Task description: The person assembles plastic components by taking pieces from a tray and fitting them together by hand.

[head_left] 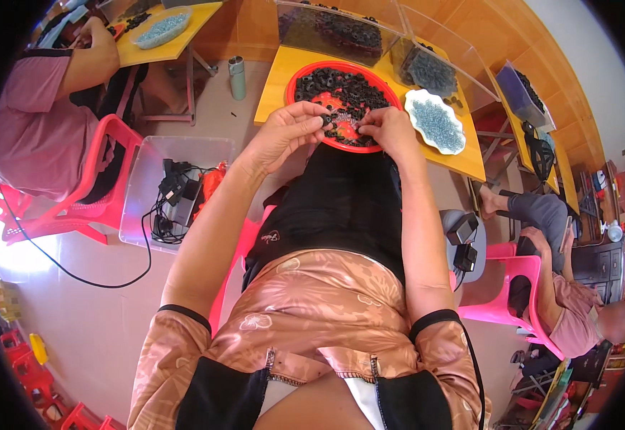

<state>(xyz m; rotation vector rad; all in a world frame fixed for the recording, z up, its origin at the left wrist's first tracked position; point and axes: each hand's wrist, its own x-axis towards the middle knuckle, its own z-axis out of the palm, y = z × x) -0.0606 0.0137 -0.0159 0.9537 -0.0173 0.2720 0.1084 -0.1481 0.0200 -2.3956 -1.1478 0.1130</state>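
Over the near part of a round red tray [290,92], my two hands work close together. Between thumb and fingertips, my left hand [291,129] pinches a small black ring-shaped part [327,120]. My right hand [391,132] is to its right, with thumb and fingers pressed together; what they hold, if anything, is too small to make out. Many similar black parts [348,82] lie heaped in the tray. Near its middle is a little patch of small clear pieces [342,118]. The tray rests on a yellow table [273,93], its near edge above my lap.
Right of the tray is a white scalloped dish [414,100] of small clear-blue pieces. Clear bins [330,36] of dark parts stand behind. On the floor are a green bottle [237,77] and a clear box [140,168] with cables. Other people sit on pink chairs at both sides.
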